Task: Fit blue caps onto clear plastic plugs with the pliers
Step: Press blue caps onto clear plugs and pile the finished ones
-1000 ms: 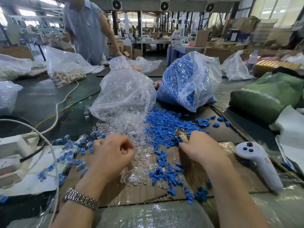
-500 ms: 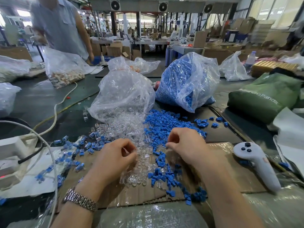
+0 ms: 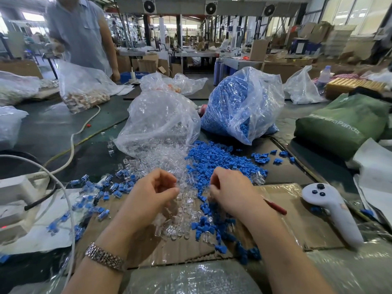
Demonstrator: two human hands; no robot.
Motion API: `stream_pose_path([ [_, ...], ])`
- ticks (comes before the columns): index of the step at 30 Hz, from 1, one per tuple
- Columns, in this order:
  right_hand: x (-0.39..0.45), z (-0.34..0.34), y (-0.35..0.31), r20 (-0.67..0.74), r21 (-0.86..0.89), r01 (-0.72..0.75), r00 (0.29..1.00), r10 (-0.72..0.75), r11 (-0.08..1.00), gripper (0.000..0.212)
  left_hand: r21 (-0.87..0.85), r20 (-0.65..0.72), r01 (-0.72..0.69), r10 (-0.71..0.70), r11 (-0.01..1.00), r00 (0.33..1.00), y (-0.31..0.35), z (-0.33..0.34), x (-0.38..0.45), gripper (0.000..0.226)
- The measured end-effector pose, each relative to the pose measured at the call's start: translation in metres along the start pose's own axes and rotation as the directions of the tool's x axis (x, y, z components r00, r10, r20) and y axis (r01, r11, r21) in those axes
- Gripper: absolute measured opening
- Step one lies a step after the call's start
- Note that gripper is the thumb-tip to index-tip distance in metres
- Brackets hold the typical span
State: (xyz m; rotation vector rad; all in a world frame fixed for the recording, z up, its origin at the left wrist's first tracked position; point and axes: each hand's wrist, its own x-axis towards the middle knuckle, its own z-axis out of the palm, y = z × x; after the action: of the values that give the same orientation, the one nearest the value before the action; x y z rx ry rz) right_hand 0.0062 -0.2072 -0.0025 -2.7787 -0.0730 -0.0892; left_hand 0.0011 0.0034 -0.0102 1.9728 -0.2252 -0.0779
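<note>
Loose clear plugs (image 3: 186,203) and blue caps (image 3: 214,160) lie spilled together over a cardboard sheet (image 3: 286,225). My left hand (image 3: 152,194) hovers over the clear plugs with fingers curled and thumb near the forefinger; whether a plug sits between them is hidden. Close to its right, my right hand (image 3: 231,192) grips the pliers, whose red handle (image 3: 275,207) sticks out behind the palm. The jaws are hidden. Capped plugs (image 3: 101,192) lie scattered to the left.
Behind the piles stand a bag of clear plugs (image 3: 161,124) and a bag of blue caps (image 3: 239,107). A white controller (image 3: 331,211) lies at right, a green bag (image 3: 343,124) beyond it. White cables (image 3: 72,145) run at left. A person (image 3: 82,30) stands at back left.
My right hand has moved left from the blue caps, and now sits close beside the left hand. The left hand shifted slightly right. The person at the back has moved.
</note>
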Motion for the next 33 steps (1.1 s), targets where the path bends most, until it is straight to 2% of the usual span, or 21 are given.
stream_pose_path([
  [3, -0.003, -0.010, 0.002, -0.106, 0.336, 0.067, 0.994, -0.033, 0.940, 0.003, -0.162, 0.054, 0.061, -0.052, 0.985, 0.997, -0.003, -0.002, 0.001, 0.013],
  [6, -0.010, -0.017, -0.002, -0.136, 0.681, 0.156, 0.987, -0.086, 0.716, 0.009, -0.357, 0.139, 0.124, -0.079, 0.926, 0.987, -0.005, -0.006, 0.002, 0.020],
  [8, -0.013, -0.018, -0.005, -0.159, 0.757, 0.207, 0.978, -0.133, 0.620, 0.015, -0.461, 0.165, 0.129, -0.057, 0.878, 0.985, -0.007, -0.008, 0.003, 0.023],
  [13, -0.016, -0.020, -0.009, -0.204, 0.742, 0.281, 0.959, -0.194, 0.608, 0.014, -0.617, 0.182, 0.095, 0.024, 0.781, 0.983, -0.007, -0.009, 0.005, 0.028],
  [20, -0.018, -0.015, -0.012, -0.252, 0.588, 0.385, 0.923, -0.291, 0.712, 0.007, -0.631, 0.200, 0.091, 0.048, 0.771, 0.979, -0.004, -0.006, 0.003, 0.037],
  [24, -0.016, -0.011, -0.013, -0.279, 0.492, 0.448, 0.894, -0.352, 0.747, 0.009, -0.609, 0.192, 0.079, 0.050, 0.789, 0.980, -0.002, -0.005, 0.003, 0.027],
  [27, -0.015, -0.008, -0.012, -0.290, 0.463, 0.466, 0.883, -0.369, 0.754, 0.009, -0.582, 0.172, 0.060, 0.050, 0.811, 0.984, -0.002, -0.003, 0.002, 0.029],
  [31, -0.016, -0.007, -0.012, -0.246, 0.454, 0.445, 0.895, -0.372, 0.772, 0.011, -0.520, 0.162, 0.038, 0.055, 0.854, 0.985, -0.002, -0.002, 0.000, 0.029],
  [33, -0.017, -0.010, -0.012, -0.212, 0.503, 0.406, 0.914, -0.347, 0.763, 0.011, -0.513, 0.164, 0.036, 0.057, 0.857, 0.985, -0.002, -0.002, 0.001, 0.027],
])
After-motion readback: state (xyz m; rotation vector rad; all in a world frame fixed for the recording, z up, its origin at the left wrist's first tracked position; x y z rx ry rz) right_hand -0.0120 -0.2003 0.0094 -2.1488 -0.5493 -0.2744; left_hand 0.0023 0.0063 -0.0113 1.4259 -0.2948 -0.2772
